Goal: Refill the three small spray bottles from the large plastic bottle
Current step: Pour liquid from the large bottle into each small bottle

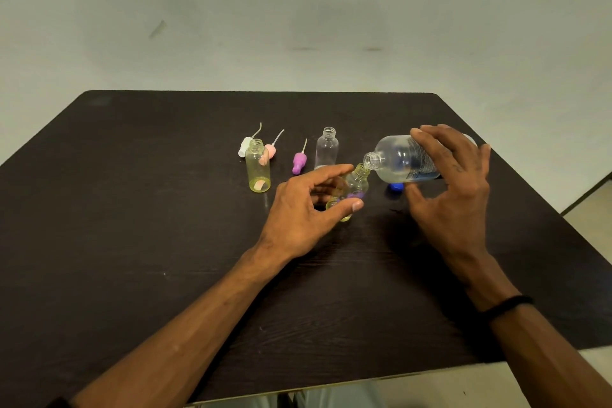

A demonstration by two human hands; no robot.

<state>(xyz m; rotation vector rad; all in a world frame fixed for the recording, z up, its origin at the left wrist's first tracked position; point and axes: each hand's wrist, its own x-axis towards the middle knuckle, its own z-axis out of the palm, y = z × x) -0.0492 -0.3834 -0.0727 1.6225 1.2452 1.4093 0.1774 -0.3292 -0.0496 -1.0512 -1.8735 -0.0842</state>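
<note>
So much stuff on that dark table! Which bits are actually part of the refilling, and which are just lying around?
In use:
- large plastic bottle, tipped in the right hand
- yellowish small bottle, held by the left hand
- second yellowish bottle and clear small bottle, both standing open
- white, pink and purple spray tops

Just lying about:
- blue cap
- black wristband

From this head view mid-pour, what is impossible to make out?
- Liquid stream from the large clear plastic bottle into the small yellowish bottle: too faint.
- That small bottle's fill level: left hand covers it.
- Label text: blurred, behind right hand.
- Blue cap: mostly hidden under the large bottle.
</note>
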